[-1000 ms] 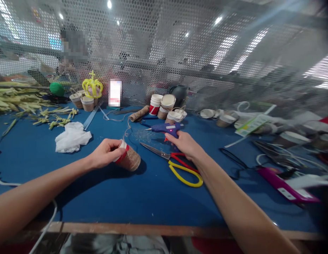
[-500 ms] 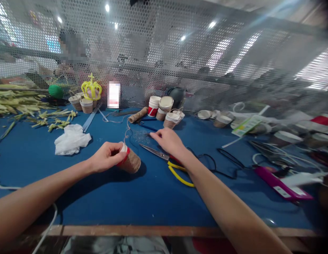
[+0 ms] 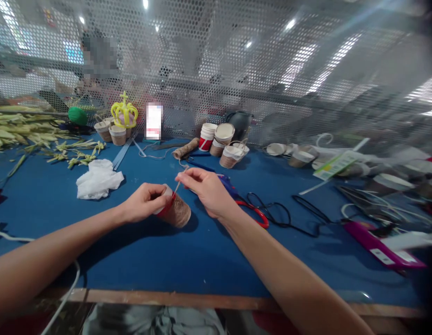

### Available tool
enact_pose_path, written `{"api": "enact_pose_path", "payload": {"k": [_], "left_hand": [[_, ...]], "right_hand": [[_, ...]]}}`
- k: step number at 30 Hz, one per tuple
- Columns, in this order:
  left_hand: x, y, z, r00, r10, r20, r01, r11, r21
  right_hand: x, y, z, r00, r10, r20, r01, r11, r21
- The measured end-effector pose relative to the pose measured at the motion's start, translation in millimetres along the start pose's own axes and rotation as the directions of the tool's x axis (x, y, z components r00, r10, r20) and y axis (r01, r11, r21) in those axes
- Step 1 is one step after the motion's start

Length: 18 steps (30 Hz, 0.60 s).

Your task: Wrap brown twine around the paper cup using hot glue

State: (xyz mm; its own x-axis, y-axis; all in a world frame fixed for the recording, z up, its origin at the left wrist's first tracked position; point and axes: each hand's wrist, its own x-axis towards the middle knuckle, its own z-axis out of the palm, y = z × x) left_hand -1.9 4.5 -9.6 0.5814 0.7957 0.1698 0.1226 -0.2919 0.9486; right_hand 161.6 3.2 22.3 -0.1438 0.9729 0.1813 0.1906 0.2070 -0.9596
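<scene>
My left hand (image 3: pixel 149 201) is closed on the rim of a small paper cup (image 3: pixel 177 211), tipped on its side with its base to the right. Brown twine covers the cup's lower part; a red and white band shows near the rim. With thumb and fingertips together, my right hand (image 3: pixel 205 188) pinches a strand of twine (image 3: pixel 177 187) just above the cup. Behind my right hand and forearm, a red scissor handle (image 3: pixel 259 215) shows; the rest of the scissors is hidden. Just beyond that hand lies a blue item (image 3: pixel 228 185) I cannot make out.
A twine roll (image 3: pixel 186 149), stacked cups (image 3: pixel 208 137) and twine-wrapped cups (image 3: pixel 231 156) stand ahead. To the left are a crumpled white cloth (image 3: pixel 99 180), a yellow crown (image 3: pixel 124 113) and dried husks (image 3: pixel 13 128). Black cord (image 3: pixel 271 207) and a purple tool (image 3: pixel 371 239) lie right.
My right hand has come back toward the cup and now pinches the twine beside it. My forearm now covers the yellow scissor handle. The cup remains in my left hand.
</scene>
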Motion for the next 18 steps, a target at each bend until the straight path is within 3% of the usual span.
{"api": "enact_pose_path", "payload": {"k": [6,18], "left_hand": [[3,2,3.9,0.976,-0.218,-0.018,0.207,0.948,-0.242],[0,4,9.8,0.953,-0.303,0.009,0.288,0.893,-0.345]], "right_hand": [[-18,-5,-10,0.986,-0.127,-0.105,0.112,0.985,-0.134],[-23,0,-13,0.968,-0.202,-0.149,0.151,0.942,-0.299]]}}
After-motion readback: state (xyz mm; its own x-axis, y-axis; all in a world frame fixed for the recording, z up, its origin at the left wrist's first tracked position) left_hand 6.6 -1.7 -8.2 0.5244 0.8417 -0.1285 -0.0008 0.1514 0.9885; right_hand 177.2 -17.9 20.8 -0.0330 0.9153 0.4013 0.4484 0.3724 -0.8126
